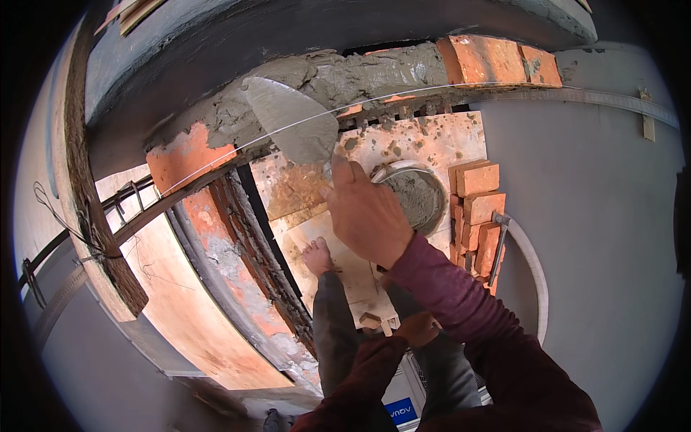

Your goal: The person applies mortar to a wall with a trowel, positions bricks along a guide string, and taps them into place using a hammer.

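My right hand (pixel 371 216) is closed around the handle of a trowel, its index finger stretched toward the blade. The broad metal trowel blade (pixel 291 119), smeared with wet mortar, lies over the left part of the mortar bed (pixel 353 75) on the wall. A taut white string (pixel 396 94) runs along the wall's near edge and crosses above the blade. Beside my right wrist stands a round bucket (pixel 440 180) of grey mortar. My left hand (pixel 419 330) rests low by my knee under the right forearm; its fingers look bent, but their tips are hidden.
Laid bricks sit at the right end (pixel 497 61) and left end (pixel 188 155) of the mortar bed. Stacked bricks (pixel 481 201) stand right of the bucket, near a curved white hose (pixel 533 266). My bare foot (pixel 317 256) is on a stained board (pixel 453 140). A timber post (pixel 90 180) rises at left.
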The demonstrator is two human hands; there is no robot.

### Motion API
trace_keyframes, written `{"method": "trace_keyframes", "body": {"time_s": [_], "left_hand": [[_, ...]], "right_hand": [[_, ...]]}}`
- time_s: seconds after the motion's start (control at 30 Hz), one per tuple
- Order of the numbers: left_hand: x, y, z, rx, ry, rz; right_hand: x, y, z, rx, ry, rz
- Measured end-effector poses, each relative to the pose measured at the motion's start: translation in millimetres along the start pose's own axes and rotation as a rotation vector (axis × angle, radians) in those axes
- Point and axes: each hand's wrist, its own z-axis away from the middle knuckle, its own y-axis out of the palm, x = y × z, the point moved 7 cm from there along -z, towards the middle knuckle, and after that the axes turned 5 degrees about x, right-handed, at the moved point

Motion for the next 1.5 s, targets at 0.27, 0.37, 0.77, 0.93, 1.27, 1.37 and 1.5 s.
{"method": "trace_keyframes", "body": {"time_s": [0.27,0.37,0.77,0.93,1.27,1.37,1.5], "left_hand": [[25.4,-2.5,7.7,-0.018,-0.146,-0.006],[-21.7,-43.7,-9.2,0.170,-0.003,-0.031],[-20.8,-90.5,-9.5,0.333,-0.029,-0.050],[-162.5,-165.5,123.5,0.862,0.460,0.712],[-209.5,-264.9,175.8,1.497,0.622,0.673],[-202.1,-265.3,164.5,1.266,0.861,0.404],[-208.7,-283.1,158.7,1.230,1.035,0.196]], "right_hand": [[-18.2,-12.7,8.3,-0.036,0.095,0.071],[-51.0,-33.8,26.6,-0.139,0.211,0.105],[-140.4,-31.2,33.8,-0.209,0.043,0.201],[-164.8,-24.3,50.2,-0.211,0.046,0.119],[-149.5,-27.7,75.0,-0.143,0.138,0.039],[-184.2,-46.4,137.4,-0.044,0.212,0.196],[-258.1,-33.5,160.6,0.208,0.317,0.416]]}}
